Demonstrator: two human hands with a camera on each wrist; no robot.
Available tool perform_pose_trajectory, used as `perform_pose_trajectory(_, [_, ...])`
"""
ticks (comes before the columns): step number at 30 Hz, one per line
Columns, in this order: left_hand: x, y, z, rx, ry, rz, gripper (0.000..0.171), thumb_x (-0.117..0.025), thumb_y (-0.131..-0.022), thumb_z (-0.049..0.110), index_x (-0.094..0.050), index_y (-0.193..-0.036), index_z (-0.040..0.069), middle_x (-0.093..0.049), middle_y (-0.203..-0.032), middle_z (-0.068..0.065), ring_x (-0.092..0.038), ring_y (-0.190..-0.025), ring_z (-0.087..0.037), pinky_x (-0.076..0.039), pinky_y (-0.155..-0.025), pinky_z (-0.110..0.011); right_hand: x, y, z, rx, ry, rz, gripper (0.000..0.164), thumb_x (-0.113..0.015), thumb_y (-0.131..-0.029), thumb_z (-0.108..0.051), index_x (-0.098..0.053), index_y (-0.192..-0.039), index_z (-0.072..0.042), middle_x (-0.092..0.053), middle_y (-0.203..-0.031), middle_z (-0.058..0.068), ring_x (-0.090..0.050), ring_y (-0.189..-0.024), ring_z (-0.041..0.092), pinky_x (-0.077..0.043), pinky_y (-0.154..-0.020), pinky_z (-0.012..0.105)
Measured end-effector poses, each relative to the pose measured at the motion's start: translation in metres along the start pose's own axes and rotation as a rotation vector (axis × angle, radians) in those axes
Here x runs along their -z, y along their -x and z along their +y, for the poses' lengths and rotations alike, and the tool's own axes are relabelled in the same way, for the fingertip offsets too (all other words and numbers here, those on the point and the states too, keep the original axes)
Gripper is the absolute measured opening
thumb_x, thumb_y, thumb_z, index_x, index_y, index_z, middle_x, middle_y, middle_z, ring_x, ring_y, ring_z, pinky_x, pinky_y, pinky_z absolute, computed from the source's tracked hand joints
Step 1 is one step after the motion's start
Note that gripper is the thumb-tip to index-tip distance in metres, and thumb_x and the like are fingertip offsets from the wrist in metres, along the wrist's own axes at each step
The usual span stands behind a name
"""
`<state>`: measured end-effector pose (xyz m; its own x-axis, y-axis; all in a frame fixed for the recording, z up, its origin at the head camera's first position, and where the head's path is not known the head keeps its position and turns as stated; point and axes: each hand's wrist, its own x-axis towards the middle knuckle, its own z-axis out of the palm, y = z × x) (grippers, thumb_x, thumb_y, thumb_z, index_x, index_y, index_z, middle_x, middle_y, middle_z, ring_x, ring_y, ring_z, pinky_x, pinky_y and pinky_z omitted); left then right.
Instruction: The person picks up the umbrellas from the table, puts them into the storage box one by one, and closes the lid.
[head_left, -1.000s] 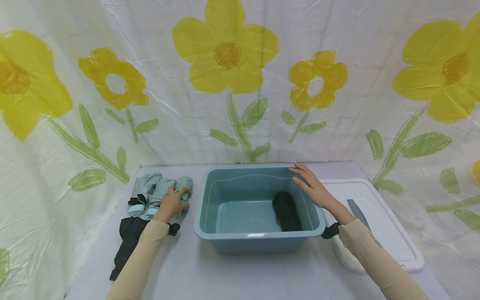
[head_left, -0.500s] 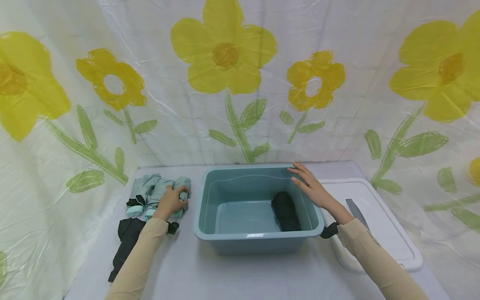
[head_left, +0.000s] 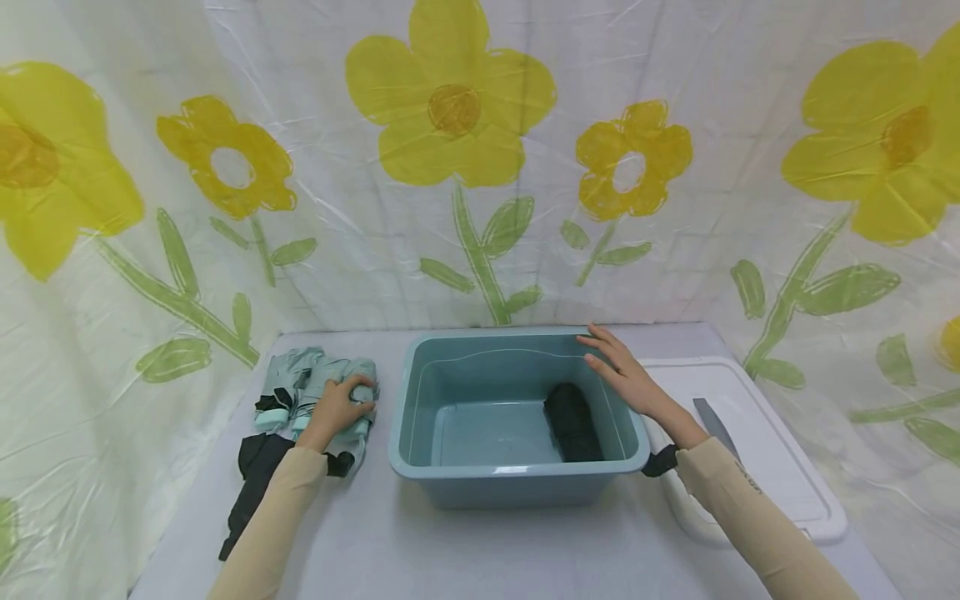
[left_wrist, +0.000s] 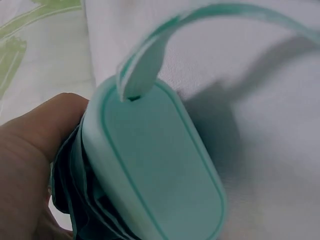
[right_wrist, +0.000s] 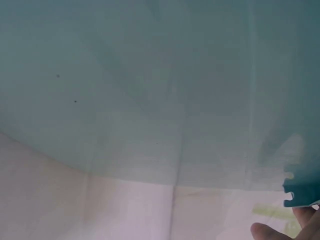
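Since a second ago the left hand (head_left: pixel 337 410) has slid a little to the left, and the pale green folded umbrella (head_left: pixel 363 369) has come with it, its far end now nearer its neighbour. The thumb and fingers are curled round the umbrella, grasping it; up close, the smooth end cap (left_wrist: pixel 160 155) shows, with a looped strap (left_wrist: pixel 200 17) at one end. I can't tell whether the umbrella is clear of the table (head_left: pixel 495 558); it is near the far left corner.

Beside it lie two more pale green umbrellas (head_left: pixel 283 371), and closer to the left edge, a black folded umbrella (head_left: pixel 258 483).

The right hand (head_left: pixel 618 371) is relaxed, fingers extended, at the right rim of the blue-green bin (head_left: pixel 517 492), by its far right corner. A dark bundle (head_left: pixel 573 425) lies inside, toward the bin's right wall. Past that, a white lid (head_left: pixel 772 475) lies along the table's right edge, and a flowered curtain (head_left: pixel 360 275) hangs beyond the far edge.
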<state>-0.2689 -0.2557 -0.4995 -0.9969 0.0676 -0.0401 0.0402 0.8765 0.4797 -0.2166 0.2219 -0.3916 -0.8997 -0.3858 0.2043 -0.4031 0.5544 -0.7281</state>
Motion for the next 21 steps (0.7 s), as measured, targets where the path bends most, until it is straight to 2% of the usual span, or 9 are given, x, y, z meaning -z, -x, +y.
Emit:
perform_pose_trajectory(4, [-0.001, 0.004, -0.001, 0.015, 0.016, -0.003, 0.041, -0.066, -0.085, 0.028, -0.054, -0.121, 0.015, -0.039, -0.115, -0.034, -0.049, -0.085, -0.039, -0.044, -0.068, -0.055, 0.000, 0.000, 0.000, 0.001, -0.002, 0.001, 0.042, -0.041, -0.099, -0.011, -0.037, -0.138, 0.004, -0.013, -0.152, 0.022, -0.005, -0.139, 0.043, -0.010, -0.104, 0.066])
perform_pose_trajectory(12, [0.000, 0.010, 0.001, 0.020, 0.063, 0.029, 0.041, -0.067, -0.084, 0.028, -0.057, -0.120, 0.013, -0.043, -0.119, -0.032, -0.044, -0.100, -0.041, -0.042, -0.078, -0.059, 0.001, -0.001, -0.001, 0.001, 0.000, -0.003, 0.042, -0.041, -0.099, -0.012, -0.037, -0.138, 0.005, -0.013, -0.152, 0.023, -0.005, -0.139, 0.043, -0.009, -0.104, 0.066])
perform_pose_trajectory(21, [0.004, 0.014, 0.005, 0.016, 0.080, 0.072, 0.041, -0.068, -0.082, 0.033, -0.058, -0.118, 0.017, -0.046, -0.119, -0.030, -0.045, -0.100, -0.041, -0.042, -0.074, -0.058, 0.000, 0.000, -0.002, -0.001, -0.009, -0.002, 0.042, -0.041, -0.099, -0.011, -0.037, -0.138, 0.005, -0.012, -0.152, 0.022, -0.006, -0.139, 0.043, -0.010, -0.104, 0.066])
